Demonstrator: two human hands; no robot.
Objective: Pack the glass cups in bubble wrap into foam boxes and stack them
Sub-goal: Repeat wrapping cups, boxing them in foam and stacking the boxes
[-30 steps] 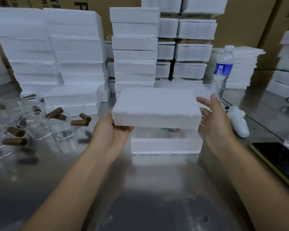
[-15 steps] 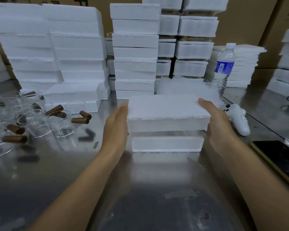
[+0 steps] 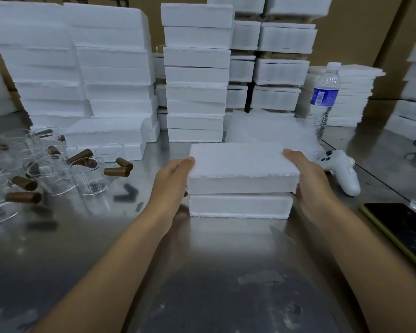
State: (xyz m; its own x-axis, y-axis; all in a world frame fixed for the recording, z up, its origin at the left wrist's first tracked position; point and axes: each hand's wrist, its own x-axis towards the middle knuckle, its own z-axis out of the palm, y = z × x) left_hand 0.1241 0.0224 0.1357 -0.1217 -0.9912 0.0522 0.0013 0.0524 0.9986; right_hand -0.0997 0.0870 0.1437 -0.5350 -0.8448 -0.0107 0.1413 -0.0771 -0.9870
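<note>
Dead centre on the steel worktop [image 3: 209, 272]: I see the foam lid [image 3: 241, 168] seated on the foam box base [image 3: 240, 205]. Left hand [image 3: 172, 180] presses flat against the lid's 9 o'clock end, right hand [image 3: 309, 179] clasps its 3 o'clock end. Glass cups [image 3: 55, 174] lie loose at 9 o'clock; foam box stacks [image 3: 195, 75] stand at 12; water bottle [image 3: 324, 97] at 2.

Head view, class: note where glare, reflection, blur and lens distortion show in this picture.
Head view: the steel table gives soft glare and mirrors the foam box as a pale smear; the glass cups at left are smeared and hard to separate; wide-angle bending tilts the foam stacks outward at the edges; the lid and both hands are fairly sharp.
</note>
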